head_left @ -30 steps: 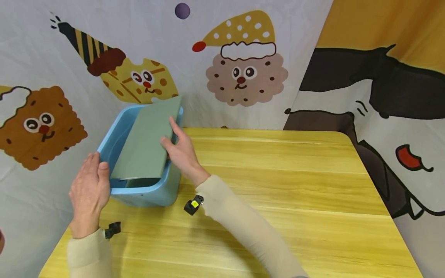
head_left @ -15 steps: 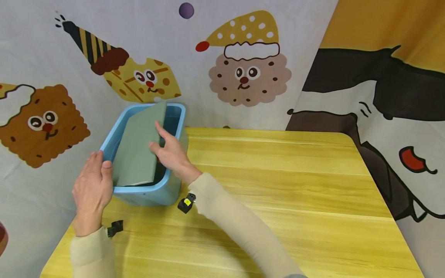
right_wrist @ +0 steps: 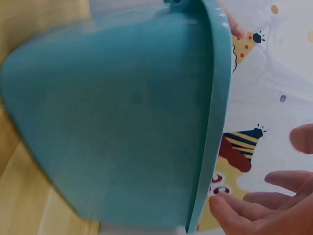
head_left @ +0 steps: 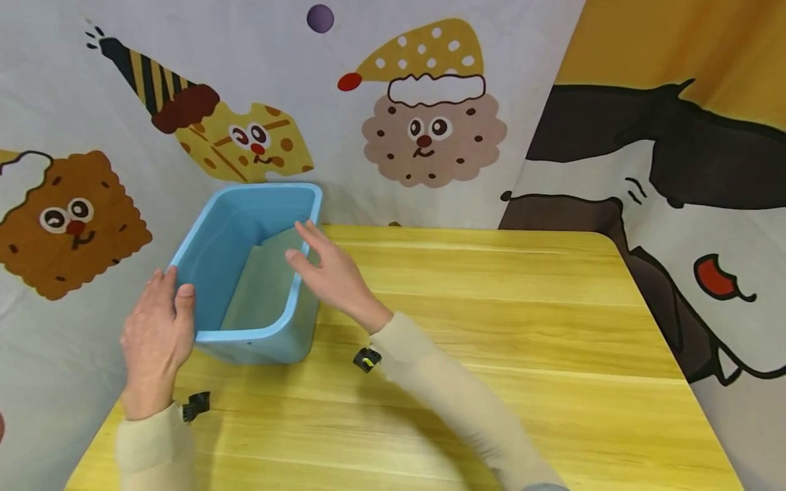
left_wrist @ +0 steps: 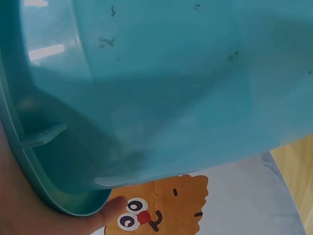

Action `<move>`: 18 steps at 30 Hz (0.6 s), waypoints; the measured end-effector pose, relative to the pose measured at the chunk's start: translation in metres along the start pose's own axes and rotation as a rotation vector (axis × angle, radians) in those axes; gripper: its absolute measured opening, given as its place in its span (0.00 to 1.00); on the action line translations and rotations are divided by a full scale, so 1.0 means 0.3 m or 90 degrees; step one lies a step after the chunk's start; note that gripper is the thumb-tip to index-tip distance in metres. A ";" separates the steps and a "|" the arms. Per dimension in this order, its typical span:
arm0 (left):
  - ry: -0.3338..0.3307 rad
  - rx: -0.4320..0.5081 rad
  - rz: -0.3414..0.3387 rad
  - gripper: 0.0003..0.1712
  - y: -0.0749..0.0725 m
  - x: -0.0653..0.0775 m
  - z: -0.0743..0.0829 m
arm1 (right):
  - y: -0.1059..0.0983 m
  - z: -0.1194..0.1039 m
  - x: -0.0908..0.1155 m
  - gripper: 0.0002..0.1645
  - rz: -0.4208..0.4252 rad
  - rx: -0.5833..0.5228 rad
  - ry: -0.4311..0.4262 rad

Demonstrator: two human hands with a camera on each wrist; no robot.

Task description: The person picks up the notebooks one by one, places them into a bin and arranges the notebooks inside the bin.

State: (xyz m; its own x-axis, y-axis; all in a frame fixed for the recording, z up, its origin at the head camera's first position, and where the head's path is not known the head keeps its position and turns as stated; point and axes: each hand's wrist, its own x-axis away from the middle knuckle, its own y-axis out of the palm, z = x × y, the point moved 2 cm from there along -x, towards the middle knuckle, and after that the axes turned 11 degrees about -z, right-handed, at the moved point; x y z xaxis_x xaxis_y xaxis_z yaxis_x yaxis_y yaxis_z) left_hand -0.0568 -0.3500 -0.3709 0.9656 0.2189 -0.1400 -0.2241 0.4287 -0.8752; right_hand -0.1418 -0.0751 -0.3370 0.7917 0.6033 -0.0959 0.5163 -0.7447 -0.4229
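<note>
A light blue plastic bin [head_left: 209, 259] stands at the table's far left corner. A grey-green flat board [head_left: 264, 286] lies down inside it, leaning along the right wall. My left hand [head_left: 166, 300] holds the bin's near left corner, thumb on the rim and fingers on the outer wall. In the left wrist view the bin [left_wrist: 171, 88] fills the frame, with a fingertip [left_wrist: 110, 210] under its rim. My right hand [head_left: 307, 247] hovers open over the bin's right rim and holds nothing. Its fingers [right_wrist: 259, 208] show beside the bin [right_wrist: 122, 122] in the right wrist view.
The yellow wooden table [head_left: 491, 327] stretches to the right and the front. A cloth backdrop [head_left: 430, 123] with cartoon biscuits hangs close behind and left of the bin. A dark and orange curtain [head_left: 675, 170] bounds the right side.
The green board, tilted on the bin's rim under my right hand, has dropped down inside the bin. My right hand has let go and drawn back to the rim. My left hand stayed.
</note>
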 end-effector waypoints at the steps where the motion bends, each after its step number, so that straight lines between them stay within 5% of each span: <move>1: 0.001 0.000 -0.001 0.51 0.000 0.001 -0.001 | -0.009 0.012 0.013 0.37 0.003 0.012 -0.001; 11: 0.020 -0.017 -0.005 0.48 -0.009 0.013 0.010 | -0.110 0.132 0.145 0.41 0.028 0.109 0.002; 18: 0.049 -0.083 0.033 0.46 -0.013 0.027 0.054 | -0.181 0.211 0.235 0.43 0.055 0.167 0.028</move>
State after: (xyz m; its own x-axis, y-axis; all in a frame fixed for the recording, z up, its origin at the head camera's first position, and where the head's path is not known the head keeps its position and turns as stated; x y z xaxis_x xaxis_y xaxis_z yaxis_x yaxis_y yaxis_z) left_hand -0.0502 -0.3356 -0.3612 0.9617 0.1671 -0.2172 -0.2595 0.3008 -0.9177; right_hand -0.1348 0.0259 -0.3780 0.8454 0.5238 -0.1050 0.3485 -0.6898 -0.6346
